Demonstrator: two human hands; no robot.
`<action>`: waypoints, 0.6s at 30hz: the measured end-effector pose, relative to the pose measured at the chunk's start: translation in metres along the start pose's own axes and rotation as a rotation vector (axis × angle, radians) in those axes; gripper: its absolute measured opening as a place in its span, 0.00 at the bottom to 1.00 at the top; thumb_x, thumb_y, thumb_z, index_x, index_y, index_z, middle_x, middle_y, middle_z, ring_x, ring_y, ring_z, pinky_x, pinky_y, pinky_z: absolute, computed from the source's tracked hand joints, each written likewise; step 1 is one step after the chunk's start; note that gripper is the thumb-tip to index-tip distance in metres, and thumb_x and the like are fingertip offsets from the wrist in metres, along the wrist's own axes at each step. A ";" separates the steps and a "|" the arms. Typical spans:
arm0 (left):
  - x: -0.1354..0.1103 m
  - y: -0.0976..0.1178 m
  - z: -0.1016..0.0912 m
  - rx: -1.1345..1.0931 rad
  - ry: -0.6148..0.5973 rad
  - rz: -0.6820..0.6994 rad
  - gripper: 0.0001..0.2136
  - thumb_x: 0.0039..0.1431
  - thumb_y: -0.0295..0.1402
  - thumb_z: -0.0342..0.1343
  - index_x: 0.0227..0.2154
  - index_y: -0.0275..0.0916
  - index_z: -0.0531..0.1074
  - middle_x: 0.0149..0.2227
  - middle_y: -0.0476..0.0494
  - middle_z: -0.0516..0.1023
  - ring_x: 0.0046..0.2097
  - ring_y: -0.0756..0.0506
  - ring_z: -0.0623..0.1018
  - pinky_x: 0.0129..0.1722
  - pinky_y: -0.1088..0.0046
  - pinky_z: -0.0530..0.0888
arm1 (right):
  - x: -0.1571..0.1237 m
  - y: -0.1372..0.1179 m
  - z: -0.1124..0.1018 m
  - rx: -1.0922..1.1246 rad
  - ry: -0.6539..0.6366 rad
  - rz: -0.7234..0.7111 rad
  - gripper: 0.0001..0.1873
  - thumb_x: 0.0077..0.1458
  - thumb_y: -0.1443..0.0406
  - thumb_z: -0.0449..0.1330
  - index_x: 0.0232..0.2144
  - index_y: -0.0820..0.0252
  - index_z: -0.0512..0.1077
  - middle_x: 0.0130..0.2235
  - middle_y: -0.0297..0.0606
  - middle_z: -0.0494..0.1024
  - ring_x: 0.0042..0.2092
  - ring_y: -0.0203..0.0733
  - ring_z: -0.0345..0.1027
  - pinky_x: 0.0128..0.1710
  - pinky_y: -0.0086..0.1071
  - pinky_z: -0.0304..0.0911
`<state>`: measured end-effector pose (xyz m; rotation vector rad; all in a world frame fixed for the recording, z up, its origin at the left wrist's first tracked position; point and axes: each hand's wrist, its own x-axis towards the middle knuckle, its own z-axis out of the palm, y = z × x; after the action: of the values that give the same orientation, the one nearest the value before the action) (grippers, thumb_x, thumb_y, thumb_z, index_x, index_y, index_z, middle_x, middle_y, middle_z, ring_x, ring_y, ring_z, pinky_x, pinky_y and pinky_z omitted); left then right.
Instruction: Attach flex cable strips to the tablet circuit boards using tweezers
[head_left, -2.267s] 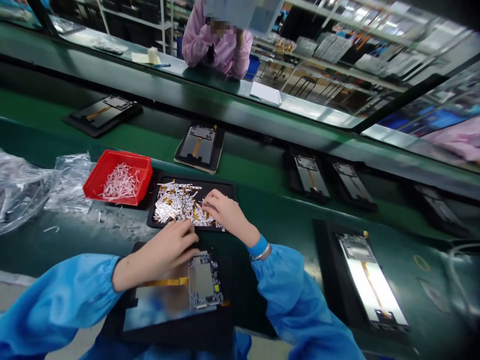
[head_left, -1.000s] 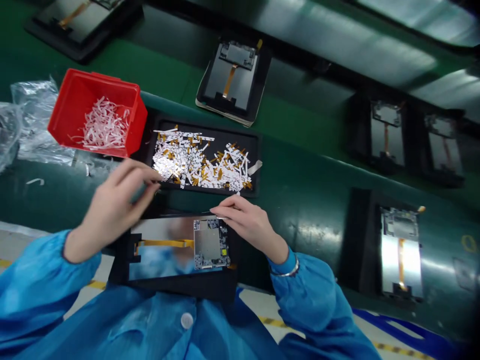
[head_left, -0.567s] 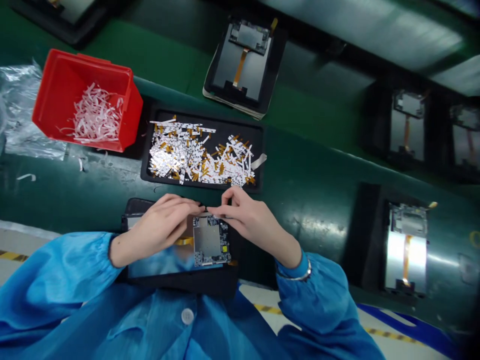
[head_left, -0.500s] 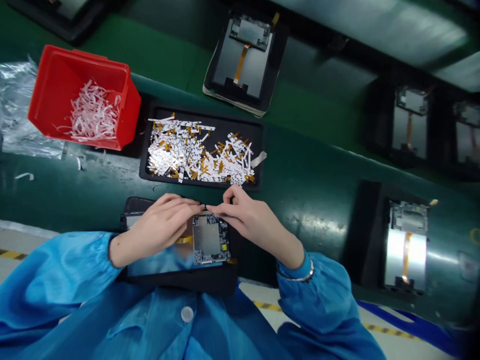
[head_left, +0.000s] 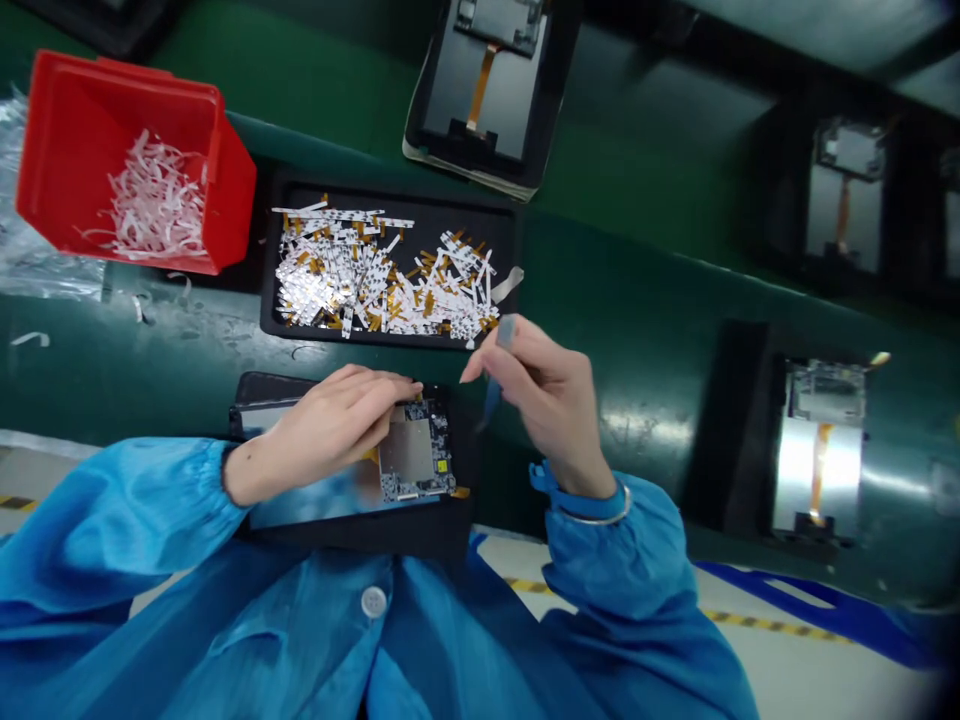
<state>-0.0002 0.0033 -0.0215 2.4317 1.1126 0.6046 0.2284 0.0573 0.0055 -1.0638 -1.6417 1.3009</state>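
A tablet back (head_left: 352, 500) lies in a black holder at the near edge, with its circuit board (head_left: 416, 450) exposed. My left hand (head_left: 337, 430) rests on it, fingertips pressed together at the board's top edge. My right hand (head_left: 544, 390) is raised just to the right of the board. Its fingers are curled round a thin bluish tool (head_left: 495, 385) that is blurred. Beyond both hands sits a black tray (head_left: 502, 225) heaped with small white and orange strips (head_left: 375, 285).
A red bin (head_left: 67, 130) of white paper shreds stands at the far left. More tablets in black holders lie on the green conveyor: one at the top middle (head_left: 487, 90), two on the right (head_left: 821, 440) (head_left: 844, 190). Crumpled plastic (head_left: 30, 275) lies by the bin.
My right hand has lifted off the board's top edge and drawn back to the right, now with a thin tool in it. My left hand stays on the board. The view tilted down.
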 end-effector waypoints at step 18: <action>0.027 -0.001 0.003 -0.116 -0.017 -0.083 0.05 0.67 0.29 0.52 0.43 0.38 0.64 0.39 0.47 0.75 0.39 0.49 0.77 0.36 0.75 0.72 | -0.004 0.031 0.017 0.305 -0.045 0.273 0.21 0.54 0.56 0.68 0.36 0.52 0.58 0.27 0.23 0.79 0.25 0.38 0.78 0.23 0.29 0.77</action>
<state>0.0164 0.0249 -0.0184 2.2762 1.1333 0.6034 0.2187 0.0520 -0.0283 -1.1007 -1.3053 1.7012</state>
